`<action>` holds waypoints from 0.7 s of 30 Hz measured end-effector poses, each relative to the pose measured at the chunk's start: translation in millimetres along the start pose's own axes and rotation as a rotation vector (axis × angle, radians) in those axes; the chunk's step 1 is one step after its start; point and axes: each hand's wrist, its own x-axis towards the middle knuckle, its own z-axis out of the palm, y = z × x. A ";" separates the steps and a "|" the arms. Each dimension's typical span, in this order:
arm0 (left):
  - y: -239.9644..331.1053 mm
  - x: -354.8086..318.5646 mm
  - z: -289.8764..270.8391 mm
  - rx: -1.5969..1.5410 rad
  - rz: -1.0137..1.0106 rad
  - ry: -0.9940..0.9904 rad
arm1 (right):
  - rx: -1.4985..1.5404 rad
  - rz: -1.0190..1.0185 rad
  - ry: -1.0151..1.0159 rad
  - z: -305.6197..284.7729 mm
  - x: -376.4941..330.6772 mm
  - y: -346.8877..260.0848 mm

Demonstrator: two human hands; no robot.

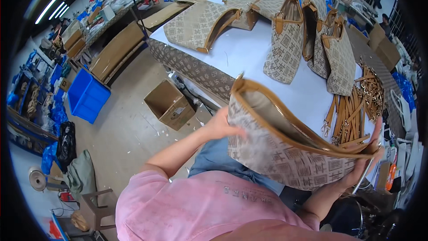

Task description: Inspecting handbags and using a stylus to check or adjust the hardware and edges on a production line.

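I hold a beige handbag (285, 154) with a brown geometric print between my hands, over my lap at the table's edge. It is tilted, its tan-trimmed mouth gaping, with a gold zipper (290, 122) along the rim and a plain lining inside. My left hand (225, 122) is closed on the bag's left side, thumb on the print. At the right end my right hand (363, 165) grips the bag's corner, one finger pointing up. A thin silvery rod (363, 176) shows beside that hand; I cannot tell whether it is held. Motion blurs part of the bag.
Similar handbags (285, 44) stand and lie on the white-covered table (249, 60). Tan straps with metal clips (352, 111) are heaped at the right. A cardboard box (169, 105) and a blue crate (88, 96) sit on the floor to the left, near a chair (96, 209).
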 end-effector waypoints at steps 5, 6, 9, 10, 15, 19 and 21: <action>51.2 43.9 -53.5 -0.115 0.313 0.625 | 0.121 -0.257 0.131 1.4 29.3 1.4; 60.9 56.9 -85.4 -0.081 0.295 0.683 | 0.082 -0.246 0.184 -4.3 30.8 1.5; 68.4 98.8 -193.7 0.188 0.276 0.859 | -0.013 -0.205 0.319 -22.2 28.3 9.1; 62.1 113.0 -228.3 0.257 0.189 0.968 | -0.016 -0.204 0.327 -26.3 26.2 14.2; -13.4 155.3 -333.6 0.806 -0.042 1.060 | -0.022 -0.100 0.295 -30.4 18.4 39.5; -36.7 173.9 -335.0 1.341 -0.251 1.101 | -0.039 -0.051 0.332 -26.6 21.4 51.0; -17.6 193.4 -322.5 1.421 -0.248 1.112 | -0.094 -0.024 0.359 -26.3 25.8 56.2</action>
